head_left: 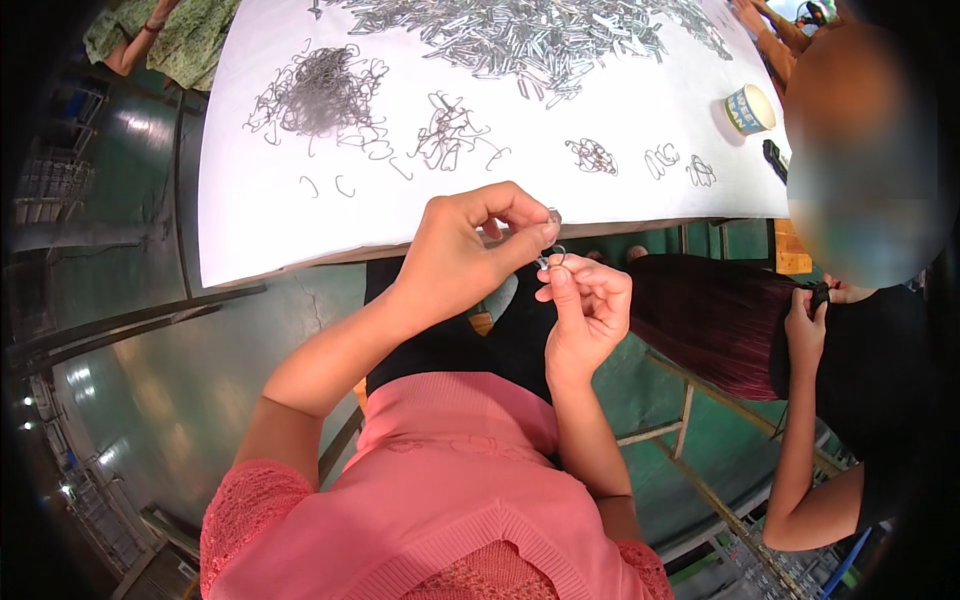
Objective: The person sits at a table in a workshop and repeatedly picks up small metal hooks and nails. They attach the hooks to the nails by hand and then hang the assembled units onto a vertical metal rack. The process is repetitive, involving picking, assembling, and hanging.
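1. While both hands meet just below the near edge of a white table (250,230), the left hand (465,255) pinches a small metal piece (553,216) between thumb and fingertips.
2. The right hand (585,305) is curled narrow, thumb and forefinger pinching a small wire hook (552,256) just under that piece; whether the two parts touch cannot be told.
3. On the table lie a dark tangle of wire hooks (320,95), smaller clusters (450,135), and a wide heap of shiny metal pieces (540,35).
4. A paper cup (750,108) stands near the right edge.
5. Another person's hand (808,320) is at the right, holding something dark.
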Demonstrator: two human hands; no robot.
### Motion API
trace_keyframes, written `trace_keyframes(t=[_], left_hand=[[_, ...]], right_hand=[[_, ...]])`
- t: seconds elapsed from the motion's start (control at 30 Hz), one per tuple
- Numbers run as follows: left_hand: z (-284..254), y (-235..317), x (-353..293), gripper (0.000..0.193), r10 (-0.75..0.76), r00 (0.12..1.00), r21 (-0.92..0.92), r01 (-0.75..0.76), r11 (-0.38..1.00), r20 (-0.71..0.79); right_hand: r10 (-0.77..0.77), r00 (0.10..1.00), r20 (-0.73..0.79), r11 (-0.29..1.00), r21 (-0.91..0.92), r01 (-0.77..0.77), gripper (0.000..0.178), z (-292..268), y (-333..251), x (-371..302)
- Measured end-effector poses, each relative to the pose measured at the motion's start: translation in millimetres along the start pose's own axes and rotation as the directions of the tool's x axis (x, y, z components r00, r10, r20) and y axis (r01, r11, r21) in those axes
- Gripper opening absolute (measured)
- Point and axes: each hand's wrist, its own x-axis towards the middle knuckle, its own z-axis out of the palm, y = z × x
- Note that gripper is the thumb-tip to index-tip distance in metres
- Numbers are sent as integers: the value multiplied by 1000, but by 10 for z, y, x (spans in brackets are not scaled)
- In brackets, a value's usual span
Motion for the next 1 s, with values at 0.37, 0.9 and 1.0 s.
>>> trace_keyframes(t=[0.37, 0.9, 1.0], left_hand=[[-3, -117, -231, 8, 233, 963, 9, -234, 972, -132], [-394, -808, -574, 15, 354, 924, 236, -314, 920, -148], [-462, -875, -603, 16, 343, 928, 215, -309, 926, -146]], right_hand=[[-139, 987, 82, 972, -178, 152, 22, 39, 209, -149], [126, 809, 574, 546, -721, 426, 16, 606, 761, 694], [148, 710, 688, 387, -701, 599, 23, 842, 885, 728]])
